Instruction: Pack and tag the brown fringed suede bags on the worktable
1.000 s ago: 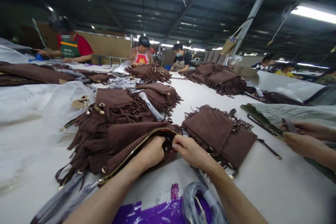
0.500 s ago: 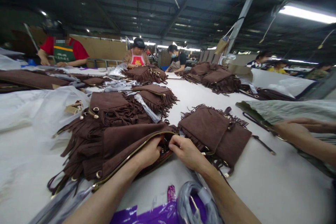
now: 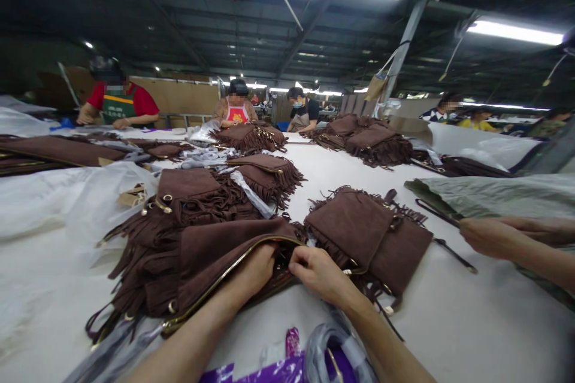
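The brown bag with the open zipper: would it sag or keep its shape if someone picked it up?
The bag would probably sag, since its side looks soft and its mouth gapes around the left hand. The fringe would likely dangle and swing, as its thin strands droop limply. Rolling seems unlikely, given the bag's broad, slumped shape.

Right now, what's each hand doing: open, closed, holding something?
Left hand: inside the brown bag, fingers hidden; open or closed cannot be told.
Right hand: closed, holding the edge of the same bag's opening.
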Demonstrator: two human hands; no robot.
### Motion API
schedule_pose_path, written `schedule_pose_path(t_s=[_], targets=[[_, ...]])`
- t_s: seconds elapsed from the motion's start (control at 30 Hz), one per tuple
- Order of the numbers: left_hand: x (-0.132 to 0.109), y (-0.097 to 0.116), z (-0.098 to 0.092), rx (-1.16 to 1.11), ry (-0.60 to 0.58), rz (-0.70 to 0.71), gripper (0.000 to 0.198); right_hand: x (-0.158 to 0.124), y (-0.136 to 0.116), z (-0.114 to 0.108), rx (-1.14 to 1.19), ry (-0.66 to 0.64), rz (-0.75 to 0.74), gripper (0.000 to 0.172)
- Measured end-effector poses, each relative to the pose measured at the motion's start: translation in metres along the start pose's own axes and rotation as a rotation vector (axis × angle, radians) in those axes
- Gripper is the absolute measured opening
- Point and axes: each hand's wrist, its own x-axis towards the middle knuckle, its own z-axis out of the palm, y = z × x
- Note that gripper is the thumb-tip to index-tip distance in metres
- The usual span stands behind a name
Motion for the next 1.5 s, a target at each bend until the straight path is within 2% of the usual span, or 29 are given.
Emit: schedule_pose_path(t_s=[0.3, 0.5, 0.7, 0.87, 1.0, 1.1, 1.17, 1.27, 1.37, 1.43, 1.5], targets=[[0.000, 0.007, 0.001, -0.089, 0.074, -0.095, 0.032, 0.003, -0.022, 0.009, -0.209, 0.059, 0.213, 0.019], [-0.002, 0.007, 0.001, -0.159, 0.075, -0.129, 0.029, 0.005, -0.031, 0.009, -0.273, 0.079, 0.267, 0.020], [0.001, 0.007, 0.000, -0.210, 0.011, -0.174, 0.023, 0.008, -0.031, 0.013, -0.291, 0.088, 0.234, 0.021], [-0.002, 0.012, -0.004, -0.233, 0.003, -0.197, 0.019, 0.003, -0.029, 0.006, -0.265, 0.054, 0.135, 0.019], [-0.009, 0.026, -0.015, -0.253, 0.017, -0.122, 0.017, -0.012, -0.023, -0.013, -0.154, 0.066, -0.089, 0.014], [-0.012, 0.038, -0.021, -0.313, 0.083, -0.035, 0.013, -0.018, -0.013, -0.021, -0.082, 0.182, -0.317, 0.019], [-0.012, 0.044, -0.022, -0.478, 0.088, -0.089, 0.016, -0.018, -0.008, -0.021, -0.046, 0.304, -0.421, 0.023], [-0.012, 0.049, -0.021, -0.856, -0.001, -0.217, 0.025, -0.016, -0.006, -0.014, 0.014, 0.548, -0.478, 0.023], [-0.014, 0.055, -0.018, -0.983, -0.144, -0.263, 0.035, -0.015, -0.012, -0.007, 0.032, 0.751, -0.474, 0.026], [-0.017, 0.061, -0.014, -0.924, -0.232, -0.256, 0.038, -0.013, -0.021, -0.002, 0.089, 0.758, -0.487, 0.031], [-0.020, 0.068, -0.009, -0.881, -0.277, -0.218, 0.038, -0.010, -0.029, 0.002, 0.182, 0.698, -0.491, 0.031]])
